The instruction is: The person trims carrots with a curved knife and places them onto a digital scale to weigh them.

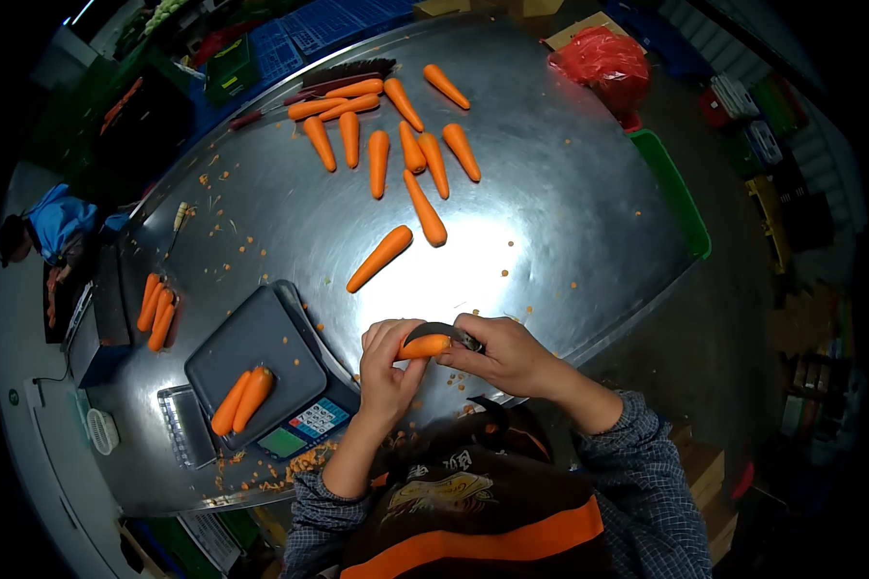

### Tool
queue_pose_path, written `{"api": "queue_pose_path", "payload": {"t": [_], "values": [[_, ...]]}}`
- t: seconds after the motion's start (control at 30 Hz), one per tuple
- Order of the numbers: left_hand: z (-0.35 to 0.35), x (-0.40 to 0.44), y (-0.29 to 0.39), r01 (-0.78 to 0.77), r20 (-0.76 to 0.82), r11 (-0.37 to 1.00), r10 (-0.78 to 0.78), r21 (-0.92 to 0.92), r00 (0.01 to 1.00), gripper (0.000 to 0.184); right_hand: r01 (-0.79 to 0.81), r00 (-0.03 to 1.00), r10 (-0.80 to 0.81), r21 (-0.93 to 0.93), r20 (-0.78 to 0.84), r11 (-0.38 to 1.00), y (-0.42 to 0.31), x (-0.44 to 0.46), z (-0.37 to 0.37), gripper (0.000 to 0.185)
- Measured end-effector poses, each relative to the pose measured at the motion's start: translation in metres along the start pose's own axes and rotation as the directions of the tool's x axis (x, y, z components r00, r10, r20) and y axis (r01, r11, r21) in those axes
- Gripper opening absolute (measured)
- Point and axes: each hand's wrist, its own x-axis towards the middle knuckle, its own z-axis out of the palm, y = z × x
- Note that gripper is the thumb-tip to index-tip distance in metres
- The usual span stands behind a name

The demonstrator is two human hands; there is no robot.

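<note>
Between my two hands, over the near edge of the metal table (304, 227), is a carrot (425, 346). My left hand (384, 365) wraps its fingers round the carrot's left end. My right hand (504, 353) is closed on the dark handle of a small curved knife (429, 330). The blade lies along the carrot's top side, and my right thumb is by the carrot's right end. Left of my hands stands a digital scale (321, 418) with a grey tray (294, 352); two carrots (253, 398) lie in it.
Several loose carrots (378, 164) lie farther back, near a dark-bristled brush (348, 73). Another small group of carrots (156, 311) lies at left. A green bin (674, 193) and red plastic bag (603, 68) are at right. A person in blue (60, 224) is at far left.
</note>
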Motion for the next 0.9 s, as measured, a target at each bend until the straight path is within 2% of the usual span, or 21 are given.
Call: {"api": "queue_pose_path", "payload": {"t": [0.07, 0.13, 0.27, 0.33, 0.37, 0.43, 0.57, 0.63, 0.67, 0.7, 0.77, 0.8, 0.83, 0.87, 0.9], "values": [[-0.002, -0.012, -0.001, -0.018, -0.029, 1.0, 0.018, -0.008, 0.999, 0.038, 0.002, 1.0, -0.001, -0.045, 0.013, 0.999, -0.01, -0.007, 0.008, 0.04], [-0.006, -0.022, -0.002, -0.034, -0.063, 0.999, 0.033, -0.016, 0.997, 0.038, 0.074, 0.997, -0.078, -0.137, -0.019, 0.988, -0.017, -0.012, 0.016, 0.042], [-0.02, -0.043, -0.011, -0.023, -0.123, 1.0, 0.023, 0.004, 0.992, 0.039, 0.11, 0.993, -0.105, -0.127, 0.046, 0.986, -0.02, -0.015, 0.044, 0.043], [-0.033, -0.054, -0.012, -0.049, -0.165, 0.998, 0.053, 0.03, 0.985, 0.041, 0.166, 0.963, -0.224, -0.321, -0.152, 0.932, -0.028, -0.015, 0.059, 0.04], [-0.038, -0.059, -0.012, -0.066, -0.192, 0.997, 0.071, 0.032, 0.979, 0.044, 0.22, 0.962, -0.258, -0.301, -0.093, 0.928, -0.034, -0.014, 0.066, 0.04], [-0.054, -0.069, -0.013, -0.072, -0.206, 0.996, 0.082, 0.057, 0.975, 0.044, 0.067, 0.994, -0.085, -0.221, -0.073, 0.973, -0.045, -0.013, 0.077, 0.037], [-0.081, -0.097, -0.024, -0.063, -0.267, 0.994, 0.084, 0.086, 0.96, 0.04, 0.116, 0.992, -0.126, -0.241, -0.025, 0.963, -0.049, -0.007, 0.11, 0.036], [-0.093, -0.114, -0.03, -0.044, -0.295, 0.994, 0.073, 0.103, 0.953, 0.038, 0.249, 0.968, -0.242, -0.277, 0.062, 0.928, -0.048, -0.003, 0.127, 0.035], [-0.101, -0.123, -0.033, -0.019, -0.292, 0.994, 0.049, 0.106, 0.955, 0.038, 0.423, 0.906, -0.412, -0.282, 0.1, 0.861, -0.046, 0.001, 0.14, 0.033], [-0.11, -0.132, -0.035, 0.008, -0.29, 0.994, 0.025, 0.11, 0.957, 0.038, 0.429, 0.903, -0.415, -0.283, 0.111, 0.858, -0.046, 0.002, 0.149, 0.033], [-0.128, -0.154, -0.036, 0.071, -0.309, 0.993, -0.039, 0.093, 0.95, 0.034, 0.483, 0.87, -0.431, -0.239, 0.238, 0.842, -0.044, 0.002, 0.162, 0.029], [-0.137, -0.167, -0.038, 0.21, -0.349, 0.974, -0.227, -0.085, 0.909, 0.035, 0.344, 0.932, -0.306, -0.203, 0.195, 0.917, -0.039, 0.0, 0.171, 0.028], [-0.145, -0.182, -0.04, 0.328, -0.352, 0.906, -0.409, -0.268, 0.842, 0.037, 0.348, 0.929, -0.307, -0.21, 0.205, 0.914, -0.022, 0.003, 0.174, 0.028], [-0.149, -0.204, -0.058, 0.39, -0.315, 0.84, -0.512, -0.376, 0.799, 0.044, 0.128, 0.971, -0.09, -0.161, 0.222, 0.979, 0.0, 0.009, 0.173, 0.027], [-0.158, -0.221, -0.07, 0.357, -0.327, 0.818, -0.524, -0.452, 0.787, 0.046, -0.106, 0.961, 0.132, -0.117, 0.244, 0.987, 0.008, 0.012, 0.175, 0.027]]}}
